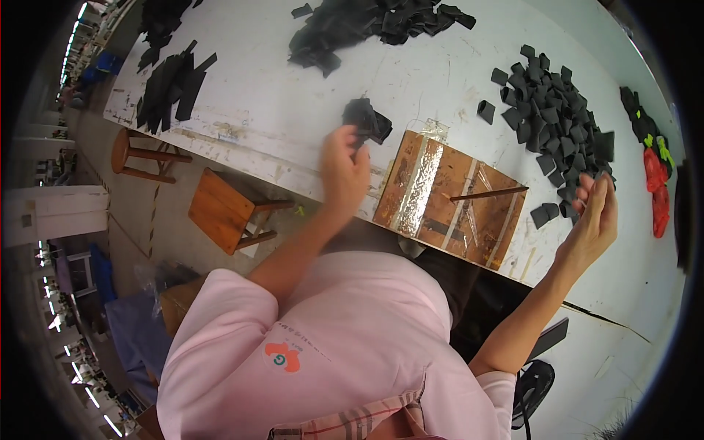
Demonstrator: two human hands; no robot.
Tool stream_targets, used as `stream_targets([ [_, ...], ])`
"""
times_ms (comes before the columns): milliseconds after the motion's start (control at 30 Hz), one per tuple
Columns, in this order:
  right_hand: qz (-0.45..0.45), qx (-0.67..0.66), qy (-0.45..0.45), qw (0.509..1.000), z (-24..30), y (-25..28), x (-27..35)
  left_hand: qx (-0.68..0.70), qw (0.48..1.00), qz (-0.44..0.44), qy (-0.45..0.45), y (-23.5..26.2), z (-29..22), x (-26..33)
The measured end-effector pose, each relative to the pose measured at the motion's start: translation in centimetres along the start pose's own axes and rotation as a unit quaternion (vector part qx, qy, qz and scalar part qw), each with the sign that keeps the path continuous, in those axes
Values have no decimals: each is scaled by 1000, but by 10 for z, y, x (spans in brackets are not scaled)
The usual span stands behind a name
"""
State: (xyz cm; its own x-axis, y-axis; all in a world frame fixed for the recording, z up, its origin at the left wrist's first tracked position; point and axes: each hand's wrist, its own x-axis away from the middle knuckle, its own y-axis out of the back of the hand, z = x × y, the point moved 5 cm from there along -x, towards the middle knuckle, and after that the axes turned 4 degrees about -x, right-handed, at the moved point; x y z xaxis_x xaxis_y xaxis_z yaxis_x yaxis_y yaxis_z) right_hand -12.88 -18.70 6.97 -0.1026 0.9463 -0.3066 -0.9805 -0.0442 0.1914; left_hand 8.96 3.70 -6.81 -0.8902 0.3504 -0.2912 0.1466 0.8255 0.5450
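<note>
My left hand (345,167) is at the near left side of a small heap of black strips (367,121), its thumb and fingers apart; fingertips are slightly blurred and overlap the heap's edge. Over to the right, my right hand (595,220) is raised with fingers extended, and I see nothing in it. It is beside the near end of a large pile of short, folded black pieces (546,121). Between my hands lies a brown board (433,198) partly covered with clear tape, at the table's front edge. A thin dark stick (490,193) rests across the board.
More black strips lie in a heap (367,26) at the far side and a stack (172,88) at the far left of the white table (257,110). Wooden stools (227,209) stand left of it. Red and neon-coloured items (655,183) are at the right edge.
</note>
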Motion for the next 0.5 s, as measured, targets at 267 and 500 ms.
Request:
stream_targets([
  [267, 198, -103, -118, 968, -34, -24, 98, -303, 936, 73, -161, 8, 10, 0],
  [500, 241, -125, -174, 946, -51, -22, 107, -332, 873, 208, -290, -1, 18, 2],
])
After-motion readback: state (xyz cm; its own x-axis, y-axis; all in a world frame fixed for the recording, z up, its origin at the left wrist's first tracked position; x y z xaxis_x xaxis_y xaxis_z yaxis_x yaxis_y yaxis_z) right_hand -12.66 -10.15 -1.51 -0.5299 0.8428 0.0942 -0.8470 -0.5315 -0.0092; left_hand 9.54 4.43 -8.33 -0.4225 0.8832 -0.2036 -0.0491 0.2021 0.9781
